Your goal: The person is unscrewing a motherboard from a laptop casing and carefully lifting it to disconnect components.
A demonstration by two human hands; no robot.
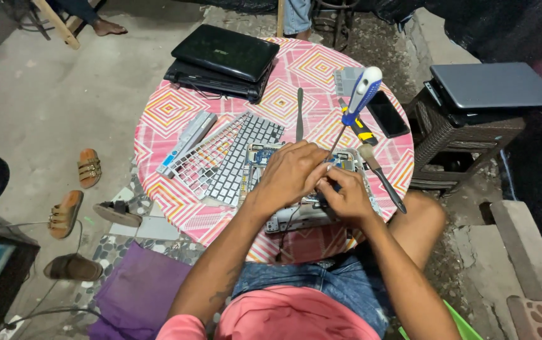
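An opened laptop base (302, 217) lies on the round table (176, 113), right in front of me. Both hands work over it. My left hand (290, 173) curls over the base and its fingertips pinch the thin shaft of a blue-and-white-handled screwdriver (362, 91). The screwdriver stands tilted, with its handle up and to the right. My right hand (348, 196) sits just right of the left one, touching it. Its fingers are closed on a small dark part at the base, which I cannot make out.
On the pink patterned cloth lie a detached keyboard (245, 157), its frame (198, 157), a silver battery (187, 140), a black pry tool (300, 113), two more screwdrivers (371, 157), a phone (387, 113) and stacked black laptops (223, 60). A wicker stool (453, 135) stands right. Sandals (66, 214) lie left.
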